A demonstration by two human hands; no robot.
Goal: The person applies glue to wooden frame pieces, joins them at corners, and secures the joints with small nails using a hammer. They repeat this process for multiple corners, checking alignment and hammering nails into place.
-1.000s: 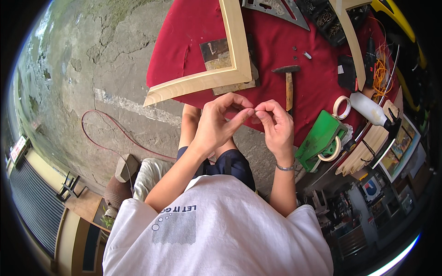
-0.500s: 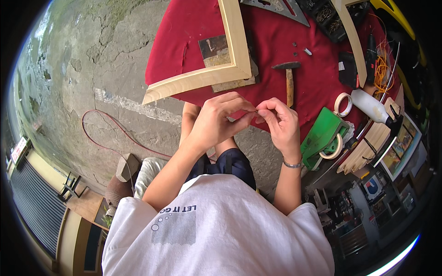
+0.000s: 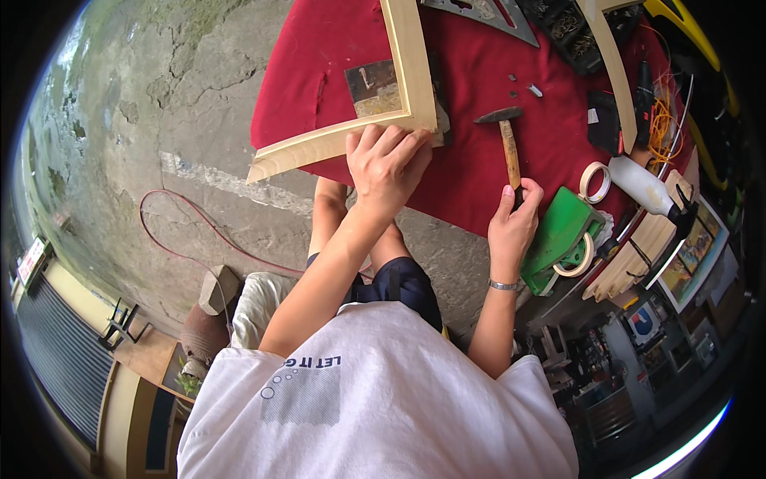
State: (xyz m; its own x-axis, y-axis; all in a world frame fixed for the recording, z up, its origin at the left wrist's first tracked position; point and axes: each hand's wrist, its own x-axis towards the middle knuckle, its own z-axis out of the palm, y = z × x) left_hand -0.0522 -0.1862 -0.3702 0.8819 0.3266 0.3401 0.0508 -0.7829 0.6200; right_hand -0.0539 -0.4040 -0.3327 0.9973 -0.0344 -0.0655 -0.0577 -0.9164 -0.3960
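Red cloth [image 3: 463,172] covered a worktop beside cracked concrete ground [image 3: 215,104] as a person worked bare-handed. The right hand [image 3: 513,222] was loosely closed, thumb and fingers about the butt of a hammer [image 3: 510,148]. The handle, its long axis, ran away from the person and leaned slightly left, up to a crosswise head whose tapered end pointed left. The left hand [image 3: 387,172] bent over the near rail of a wooden frame [image 3: 410,76], its fingers curled and touching the wood beside the corner; whether they pinched anything small could not be told. From that corner one rail ran left and slightly toward the person, the other away and out of view. The hand hid part of the near rail. A dark plate [image 3: 369,78] lay under the frame. Just right of the right hand stood a green dispenser [image 3: 556,231], with a tape roll [image 3: 585,179] and a white bottle [image 3: 638,184] beyond. Farther off were a set square [image 3: 519,30] and a black tray [image 3: 589,62] of hardware.
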